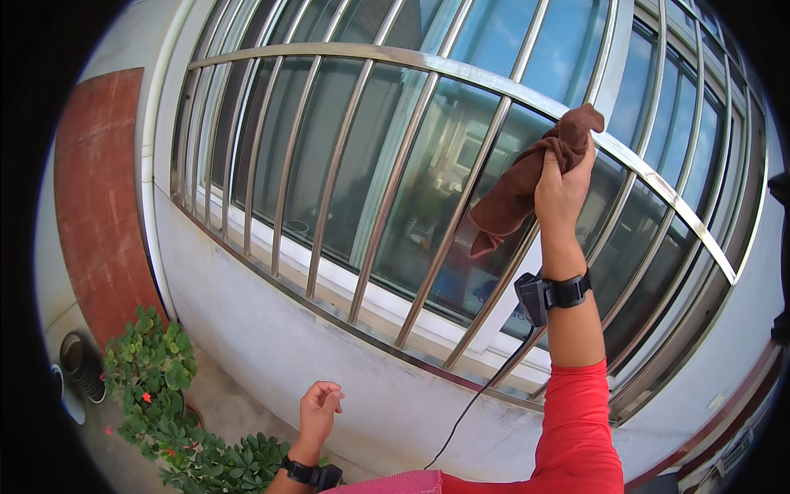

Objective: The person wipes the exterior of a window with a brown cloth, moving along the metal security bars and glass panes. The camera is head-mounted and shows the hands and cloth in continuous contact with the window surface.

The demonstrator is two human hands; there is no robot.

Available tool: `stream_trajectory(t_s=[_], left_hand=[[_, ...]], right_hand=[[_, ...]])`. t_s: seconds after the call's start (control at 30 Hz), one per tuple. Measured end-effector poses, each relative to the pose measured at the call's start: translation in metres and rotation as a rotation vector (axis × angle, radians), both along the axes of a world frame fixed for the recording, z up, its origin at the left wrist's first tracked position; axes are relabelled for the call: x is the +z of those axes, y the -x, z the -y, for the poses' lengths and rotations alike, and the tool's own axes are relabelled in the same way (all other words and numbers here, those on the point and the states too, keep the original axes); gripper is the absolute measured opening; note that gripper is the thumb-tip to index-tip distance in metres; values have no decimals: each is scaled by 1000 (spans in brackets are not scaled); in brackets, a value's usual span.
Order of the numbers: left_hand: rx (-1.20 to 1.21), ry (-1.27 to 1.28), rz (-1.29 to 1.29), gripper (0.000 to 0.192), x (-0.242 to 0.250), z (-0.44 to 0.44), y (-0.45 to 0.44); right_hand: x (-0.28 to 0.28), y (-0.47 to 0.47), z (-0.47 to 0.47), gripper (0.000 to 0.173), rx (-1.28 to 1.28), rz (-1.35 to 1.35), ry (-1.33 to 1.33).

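My right hand (563, 185) is raised and grips a brown cloth (509, 191). Bunched at the top, the cloth lies against the flat horizontal rail (469, 66) of a stainless steel window grille; its loose end hangs down to the left in front of the bars. The part of the rail under the cloth is hidden. Low in front of the white wall, my left hand (320, 410) is held with its fingers curled in, and I see nothing in it. Behind the vertical bars (392, 191) are sliding window panes (321, 154) with reflections.
A black device with a cable (466, 410) is strapped to my right wrist. Leafy potted plants (151, 364) with red flowers stand at lower left, near stacked pots (83, 367). A white downpipe (148, 142) runs beside a reddish panel (102, 185). The grille's bottom rail (370, 330) juts from the wall.
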State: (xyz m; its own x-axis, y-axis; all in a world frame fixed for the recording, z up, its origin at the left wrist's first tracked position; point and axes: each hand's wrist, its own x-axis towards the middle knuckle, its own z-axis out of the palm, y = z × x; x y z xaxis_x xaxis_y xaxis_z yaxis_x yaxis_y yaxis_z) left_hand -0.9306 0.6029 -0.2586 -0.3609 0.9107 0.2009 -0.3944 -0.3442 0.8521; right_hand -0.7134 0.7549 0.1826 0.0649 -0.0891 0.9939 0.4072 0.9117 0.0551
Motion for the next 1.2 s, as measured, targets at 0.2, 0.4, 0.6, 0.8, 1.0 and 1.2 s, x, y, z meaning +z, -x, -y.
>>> stream_trajectory(t_s=[0.2,0.4,0.6,0.8,1.0,1.2], left_hand=[[16,32,16,7,-14,-18,-2],[41,36,29,7,-19,-31,-10],[51,-33,45,7,-5,-35,-23],[70,-50,49,8,-4,-26,-27],[135,-9,68,8,-17,-14,-9],[93,14,35,8,-11,-28,-6]], right_hand=[[99,-35,-29,27,-1300,521,-285],[118,6,-55,17,-1109,690,-189],[113,3,-48,25,-526,432,-146],[109,45,-52,31,-987,626,-508],[133,46,-40,29,-1097,673,-540],[211,53,-18,24,-1215,303,-187]])
